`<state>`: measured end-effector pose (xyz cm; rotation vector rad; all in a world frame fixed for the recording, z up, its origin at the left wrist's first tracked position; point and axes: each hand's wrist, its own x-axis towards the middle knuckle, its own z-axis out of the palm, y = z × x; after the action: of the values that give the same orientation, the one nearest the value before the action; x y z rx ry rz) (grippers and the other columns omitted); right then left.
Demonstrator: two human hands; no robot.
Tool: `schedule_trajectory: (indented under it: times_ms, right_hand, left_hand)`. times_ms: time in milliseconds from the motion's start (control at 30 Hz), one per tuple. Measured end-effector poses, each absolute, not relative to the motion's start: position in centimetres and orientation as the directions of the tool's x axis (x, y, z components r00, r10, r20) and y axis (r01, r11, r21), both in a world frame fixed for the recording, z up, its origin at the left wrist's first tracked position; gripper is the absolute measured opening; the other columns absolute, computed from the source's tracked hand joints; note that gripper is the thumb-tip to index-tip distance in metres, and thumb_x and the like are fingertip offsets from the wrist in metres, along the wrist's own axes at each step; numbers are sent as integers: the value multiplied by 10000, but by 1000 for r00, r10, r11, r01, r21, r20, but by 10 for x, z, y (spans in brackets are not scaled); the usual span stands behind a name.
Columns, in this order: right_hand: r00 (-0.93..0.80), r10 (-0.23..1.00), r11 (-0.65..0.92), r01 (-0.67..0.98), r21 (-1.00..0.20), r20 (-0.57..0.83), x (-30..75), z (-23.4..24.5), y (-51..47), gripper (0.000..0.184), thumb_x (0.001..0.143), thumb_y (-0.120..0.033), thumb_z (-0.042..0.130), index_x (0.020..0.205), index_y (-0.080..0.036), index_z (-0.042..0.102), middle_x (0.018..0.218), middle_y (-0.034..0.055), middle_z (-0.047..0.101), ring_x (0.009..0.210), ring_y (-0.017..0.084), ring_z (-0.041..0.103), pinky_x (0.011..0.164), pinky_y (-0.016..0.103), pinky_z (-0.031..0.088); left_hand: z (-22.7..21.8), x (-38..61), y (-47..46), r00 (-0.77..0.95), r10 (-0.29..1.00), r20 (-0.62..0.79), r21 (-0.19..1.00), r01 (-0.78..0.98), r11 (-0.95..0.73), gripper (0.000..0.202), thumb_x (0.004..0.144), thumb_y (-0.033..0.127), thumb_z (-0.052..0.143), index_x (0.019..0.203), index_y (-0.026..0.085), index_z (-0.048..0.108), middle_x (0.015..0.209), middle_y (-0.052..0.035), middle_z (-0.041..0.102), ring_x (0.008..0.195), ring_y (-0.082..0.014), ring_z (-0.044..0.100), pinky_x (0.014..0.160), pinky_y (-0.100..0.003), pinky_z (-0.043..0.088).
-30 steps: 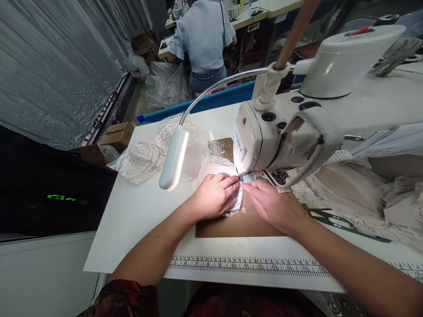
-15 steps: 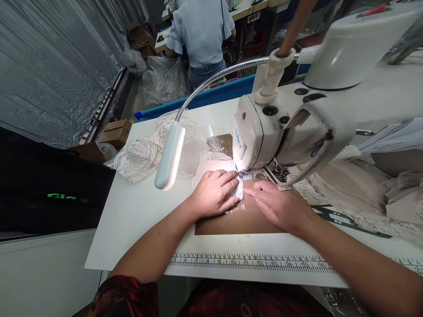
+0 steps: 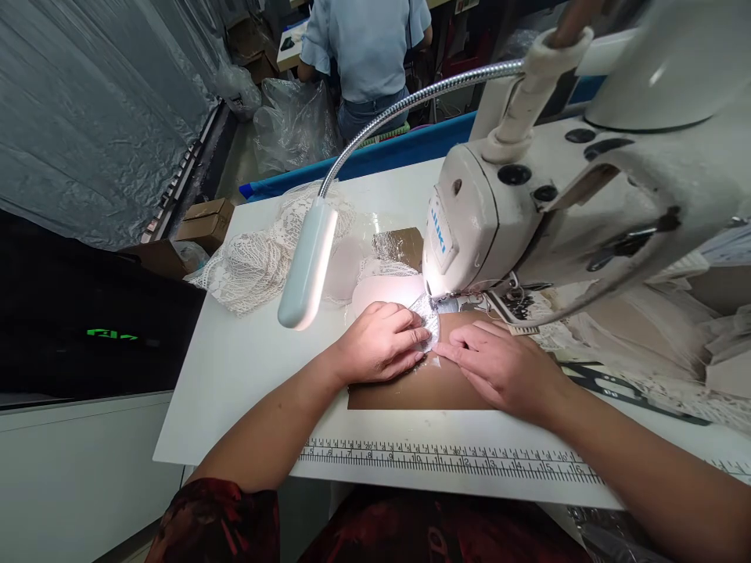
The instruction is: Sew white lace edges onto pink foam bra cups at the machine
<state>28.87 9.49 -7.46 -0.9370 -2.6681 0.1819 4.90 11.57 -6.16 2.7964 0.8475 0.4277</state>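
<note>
My left grip (image 3: 384, 342), flat and unclenched, presses white patterned fabric (image 3: 430, 317) just right of it, mid-frame, its visible length running up toward the JUKI sewing machine (image 3: 466, 223). My right grip (image 3: 498, 363), lower right, nears its edge; pinching, I cannot tell.
</note>
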Motion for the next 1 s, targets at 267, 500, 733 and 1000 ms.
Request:
schedule_trajectory:
  times_ms: [267,500,733,1000]
  right_hand:
    - [-749,621,783,580,-226,230,291,-78,94,322,827,-92,444,1035,-215,656,812,41,583,710,159,459,628,283,291]
    - [-746,610,793,573,-210,267,292,-80,94,318,820,-92,448,1026,-212,659,799,38,574,699,155,453,625,281,292]
    - [-733,615,789,575,-219,289,294,-80,94,314,870,-130,415,1031,-213,671,779,40,589,689,154,476,623,282,313]
    - [-708,649,761,602,-242,278,292,-81,93,350,864,-129,408,1090,-232,654,789,35,593,677,144,490,611,276,324]
  left_hand:
    - [-60,47,116,835,525,164,172,500,-849,339,953,356,391,1197,225,587,963,-82,590,851,-184,499,785,-348,381]
    - [-59,46,117,849,504,158,137,486,-863,315,963,350,391,1173,288,617,862,-49,591,765,-160,462,758,-337,350]
    - [-59,46,116,854,494,163,138,476,-868,306,955,334,410,1160,284,631,842,-42,601,737,-154,459,757,-337,345]
    - [-58,46,116,850,499,169,170,474,-864,310,952,327,405,1151,266,635,902,-57,628,770,-166,480,771,-345,350]
